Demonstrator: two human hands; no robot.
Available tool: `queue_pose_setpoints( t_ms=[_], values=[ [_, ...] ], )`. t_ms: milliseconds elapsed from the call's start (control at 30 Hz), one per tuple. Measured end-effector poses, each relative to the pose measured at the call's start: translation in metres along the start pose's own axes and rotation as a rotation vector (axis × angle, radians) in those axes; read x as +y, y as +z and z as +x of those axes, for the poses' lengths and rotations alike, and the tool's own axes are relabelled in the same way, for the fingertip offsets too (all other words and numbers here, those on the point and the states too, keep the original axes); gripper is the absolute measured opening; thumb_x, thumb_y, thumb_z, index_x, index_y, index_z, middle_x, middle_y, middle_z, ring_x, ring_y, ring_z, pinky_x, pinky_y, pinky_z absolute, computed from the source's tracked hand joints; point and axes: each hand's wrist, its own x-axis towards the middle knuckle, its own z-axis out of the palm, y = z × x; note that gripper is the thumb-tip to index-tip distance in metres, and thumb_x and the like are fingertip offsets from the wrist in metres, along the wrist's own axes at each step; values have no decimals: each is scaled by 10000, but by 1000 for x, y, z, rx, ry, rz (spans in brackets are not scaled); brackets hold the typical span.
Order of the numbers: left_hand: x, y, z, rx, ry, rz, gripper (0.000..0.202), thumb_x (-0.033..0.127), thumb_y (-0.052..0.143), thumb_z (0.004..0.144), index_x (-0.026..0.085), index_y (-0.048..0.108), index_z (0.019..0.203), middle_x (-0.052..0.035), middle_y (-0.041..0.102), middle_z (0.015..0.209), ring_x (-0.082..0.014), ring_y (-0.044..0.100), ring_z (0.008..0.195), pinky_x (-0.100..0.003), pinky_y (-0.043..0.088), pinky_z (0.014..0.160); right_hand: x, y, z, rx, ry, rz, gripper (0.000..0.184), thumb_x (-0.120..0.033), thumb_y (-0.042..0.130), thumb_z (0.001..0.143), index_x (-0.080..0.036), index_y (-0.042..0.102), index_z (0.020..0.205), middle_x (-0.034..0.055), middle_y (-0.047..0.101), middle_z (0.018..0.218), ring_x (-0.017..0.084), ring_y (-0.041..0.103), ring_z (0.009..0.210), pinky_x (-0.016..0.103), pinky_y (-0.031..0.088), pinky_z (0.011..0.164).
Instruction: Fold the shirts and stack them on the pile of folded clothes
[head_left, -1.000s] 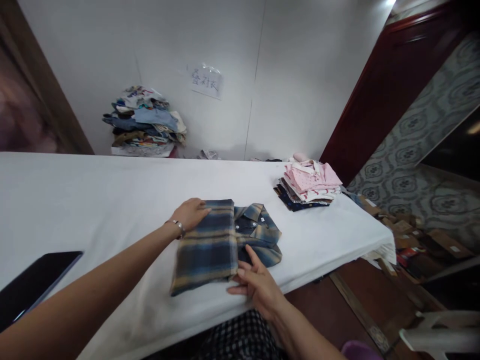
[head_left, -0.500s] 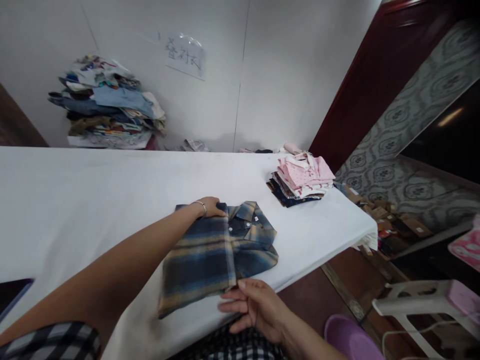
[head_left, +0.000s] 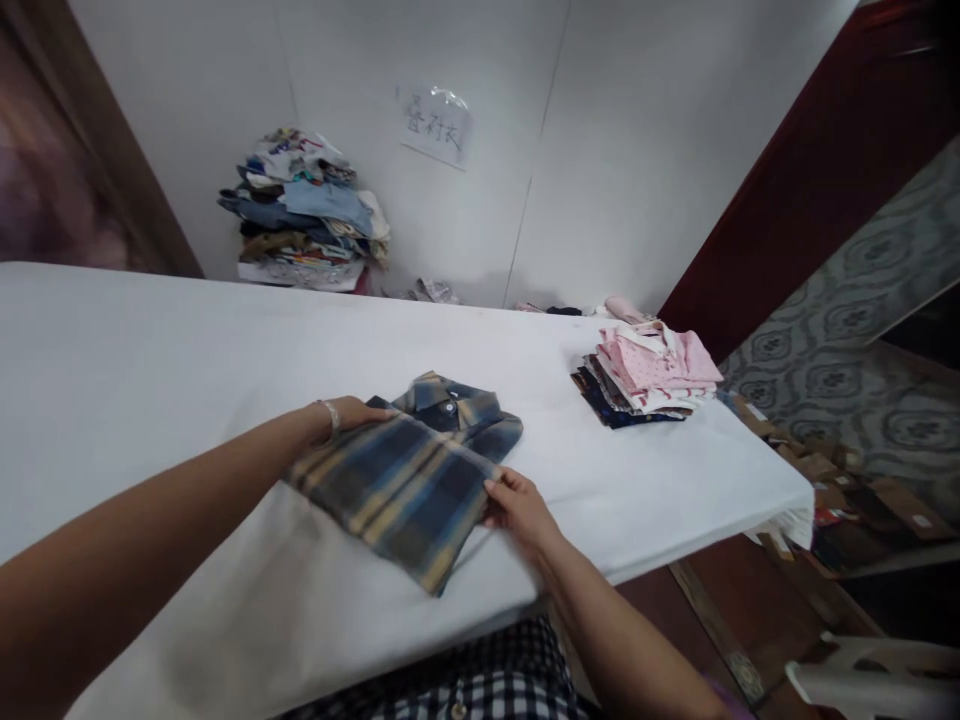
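A folded plaid shirt (head_left: 420, 480) in blue, yellow and dark tones lies turned at an angle on the white-covered table (head_left: 315, 590). Its collar points toward the back, with a white button showing below it. My left hand (head_left: 354, 414), with a bracelet at the wrist, grips the shirt's folded edge on the left. At the right end of that same edge, my right hand (head_left: 517, 508) pinches the cloth between thumb and fingers. The tips of some right fingers are hidden under the fabric.
A neat stack of folded shirts (head_left: 652, 370), pink on top, sits at the table's right end. A tall heap of clothes (head_left: 307, 215) stands beyond the back edge at left. A white stool (head_left: 877, 675) and cardboard boxes (head_left: 900, 505) are on the right.
The plaid shirt has been turned, its lower end now pointing toward me. My right hand has moved up and taken hold of the edge. The view has shifted to the left.
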Motion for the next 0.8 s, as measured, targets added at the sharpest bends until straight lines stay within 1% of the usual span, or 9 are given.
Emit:
queue_pose_setpoints(
  t_ms=[100,167,200,267,400,567,633,733,800],
  values=[
    [-20,-1,-1,-60,-41,-54,622,669,639,629,81,694,825,-151,713,832,-297,648,733,-372,512,637,2,1,-1,118,-36,-18,609,-381,786,603,-208,554,1139,31,646,973,150,613,711,241,518,492],
    [-21,0,1,-71,-30,-98,668,693,602,649,77,686,892,-152,712,872,-294,647,758,-367,509,651,2,1,-6,164,-33,21,736,-367,792,611,-241,462,1257,60,605,1153,178,632,824,266,545,537],
    [-19,1,2,-70,-17,-118,677,694,596,654,74,682,912,-153,711,884,-292,647,765,-363,507,657,2,2,-10,171,-22,53,763,-364,790,623,-245,430,1286,71,589,1195,183,635,852,275,553,561],
    [-14,3,4,-74,12,-156,676,685,605,652,68,679,919,-153,709,889,-289,646,769,-354,501,662,2,4,-18,160,14,110,738,-366,781,650,-219,433,1284,87,606,1175,180,643,844,285,556,591],
    [-7,8,10,-109,38,-212,648,657,665,611,51,688,841,-160,709,815,-285,643,728,-345,498,643,0,9,-28,44,82,145,521,-395,755,692,-150,571,1114,93,678,1002,178,655,779,288,541,610],
    [-12,12,15,-154,18,-296,712,647,730,527,26,683,871,-168,707,782,-297,643,707,-364,507,626,1,15,-14,-3,164,157,423,-408,757,686,-154,636,1001,74,711,875,179,654,736,261,499,586],
    [-16,13,12,-237,-27,-364,764,677,715,517,24,681,913,-188,708,826,-332,650,747,-405,520,645,3,18,-6,-7,184,170,401,-398,765,669,-174,649,980,57,716,864,184,654,756,264,489,606],
    [-19,9,5,-377,-78,-529,752,663,722,521,27,681,921,-216,703,859,-368,652,780,-464,527,686,0,22,2,-29,107,164,390,-348,787,620,-182,670,953,44,719,873,200,651,809,301,485,713],
    [-15,2,0,-350,-13,-621,692,603,751,525,39,675,918,-208,703,833,-367,653,747,-485,525,683,-12,23,6,-21,22,115,367,-303,800,576,-168,681,896,39,719,840,199,642,788,314,471,757]
  ],
)
